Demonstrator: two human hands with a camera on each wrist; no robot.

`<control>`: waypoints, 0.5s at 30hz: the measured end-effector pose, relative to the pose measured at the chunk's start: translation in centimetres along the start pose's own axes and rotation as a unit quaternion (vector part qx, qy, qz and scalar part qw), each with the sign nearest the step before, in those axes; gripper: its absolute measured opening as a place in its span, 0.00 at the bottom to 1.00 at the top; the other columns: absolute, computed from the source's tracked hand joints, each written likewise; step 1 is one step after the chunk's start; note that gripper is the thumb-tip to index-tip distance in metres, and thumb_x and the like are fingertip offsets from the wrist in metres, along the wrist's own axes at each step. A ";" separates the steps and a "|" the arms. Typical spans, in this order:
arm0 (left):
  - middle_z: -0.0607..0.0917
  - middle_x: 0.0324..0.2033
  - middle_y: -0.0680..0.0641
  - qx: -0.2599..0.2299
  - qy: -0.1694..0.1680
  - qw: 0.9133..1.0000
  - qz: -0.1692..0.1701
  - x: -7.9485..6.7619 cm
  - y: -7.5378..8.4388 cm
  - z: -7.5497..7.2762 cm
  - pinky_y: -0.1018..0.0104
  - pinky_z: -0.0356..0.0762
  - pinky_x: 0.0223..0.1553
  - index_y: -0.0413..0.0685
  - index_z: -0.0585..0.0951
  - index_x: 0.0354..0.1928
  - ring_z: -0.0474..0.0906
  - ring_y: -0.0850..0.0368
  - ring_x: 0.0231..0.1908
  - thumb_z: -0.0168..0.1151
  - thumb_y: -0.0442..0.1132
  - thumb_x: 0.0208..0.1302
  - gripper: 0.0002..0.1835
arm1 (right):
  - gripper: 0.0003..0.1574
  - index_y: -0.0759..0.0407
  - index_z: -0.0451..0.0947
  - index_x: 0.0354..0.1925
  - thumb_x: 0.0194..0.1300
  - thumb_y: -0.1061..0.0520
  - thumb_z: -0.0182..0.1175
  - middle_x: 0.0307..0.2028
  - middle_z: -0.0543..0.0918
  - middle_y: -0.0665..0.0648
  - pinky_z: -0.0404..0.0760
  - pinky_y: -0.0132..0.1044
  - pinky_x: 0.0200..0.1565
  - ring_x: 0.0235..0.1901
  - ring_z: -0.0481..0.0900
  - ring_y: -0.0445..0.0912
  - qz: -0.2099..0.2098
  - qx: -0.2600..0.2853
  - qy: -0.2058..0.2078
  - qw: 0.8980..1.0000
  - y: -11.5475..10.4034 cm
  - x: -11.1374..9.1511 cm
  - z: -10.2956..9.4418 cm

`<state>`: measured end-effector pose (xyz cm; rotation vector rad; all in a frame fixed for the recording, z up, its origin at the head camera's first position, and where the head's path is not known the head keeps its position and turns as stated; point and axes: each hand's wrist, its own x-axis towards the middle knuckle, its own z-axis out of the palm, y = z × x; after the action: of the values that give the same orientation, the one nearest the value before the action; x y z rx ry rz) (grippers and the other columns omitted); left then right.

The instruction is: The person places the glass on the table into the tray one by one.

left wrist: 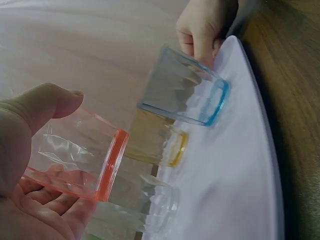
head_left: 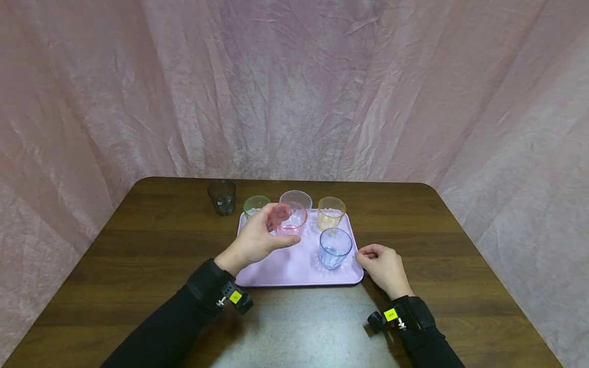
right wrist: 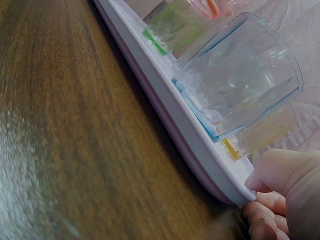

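Observation:
My left hand (head_left: pixel 253 240) grips a pink-tinted glass (head_left: pixel 292 221) between thumb and fingers. The left wrist view shows its red base raised above the lilac tray (head_left: pixel 280 268). At the tray's right edge, my right hand (head_left: pixel 384 268) pinches the rim, with the thumb (right wrist: pixel 275 172) on top and fingers curled below. Nearest that hand, a blue glass (head_left: pixel 334 250) stands upright on the tray. Behind it is a yellow glass (head_left: pixel 330 217). A clear glass (head_left: pixel 298 196) and a green glass (head_left: pixel 254 204) are at the back, partly hidden by the pink glass and left hand.
Off the tray, a dark grey glass (head_left: pixel 223 197) stands on the wooden table (head_left: pixel 152 255) at the back left. A pink curtain (head_left: pixel 294 92) hangs behind the table's far edge. Both wrists carry strapped-on cameras.

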<state>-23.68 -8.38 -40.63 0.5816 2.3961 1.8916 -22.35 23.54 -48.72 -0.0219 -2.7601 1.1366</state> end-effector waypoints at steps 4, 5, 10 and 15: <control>0.78 0.54 0.41 0.001 0.001 1.000 -0.009 0.0 -0.6 0.3 0.50 0.73 0.54 0.38 0.69 0.61 0.75 0.50 0.52 0.80 0.35 0.48 0.39 | 0.10 0.57 0.85 0.33 0.60 0.52 0.69 0.25 0.84 0.50 0.75 0.37 0.28 0.25 0.77 0.44 -0.002 -0.002 0.002 1.000 0.0 0.0 0.0; 0.78 0.54 0.41 0.001 0.001 1.000 -0.012 0.0 -0.8 0.4 0.50 0.73 0.54 0.38 0.69 0.61 0.75 0.50 0.52 0.80 0.35 0.48 0.39 | 0.10 0.57 0.85 0.33 0.60 0.52 0.69 0.25 0.84 0.50 0.75 0.37 0.28 0.25 0.77 0.44 -0.002 -0.002 0.001 1.000 0.0 0.0 0.0; 0.78 0.55 0.41 0.005 0.001 1.000 -0.021 -0.1 -1.6 0.8 0.48 0.72 0.56 0.40 0.69 0.62 0.75 0.49 0.53 0.81 0.37 0.47 0.41 | 0.10 0.58 0.85 0.33 0.61 0.52 0.69 0.26 0.84 0.50 0.75 0.37 0.28 0.25 0.76 0.44 0.001 -0.001 0.000 1.000 0.0 0.0 0.0; 0.77 0.56 0.41 0.011 -0.003 1.000 -0.023 -0.1 -2.4 1.3 0.49 0.69 0.59 0.41 0.69 0.61 0.72 0.47 0.56 0.81 0.37 0.47 0.40 | 0.10 0.58 0.85 0.34 0.61 0.52 0.69 0.26 0.84 0.50 0.75 0.37 0.28 0.25 0.76 0.44 0.007 -0.001 -0.002 1.000 -0.1 -0.1 0.0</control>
<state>-23.90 -7.63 -43.23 0.5276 2.4089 1.8451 -22.29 23.44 -48.69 -0.0400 -2.7696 1.1395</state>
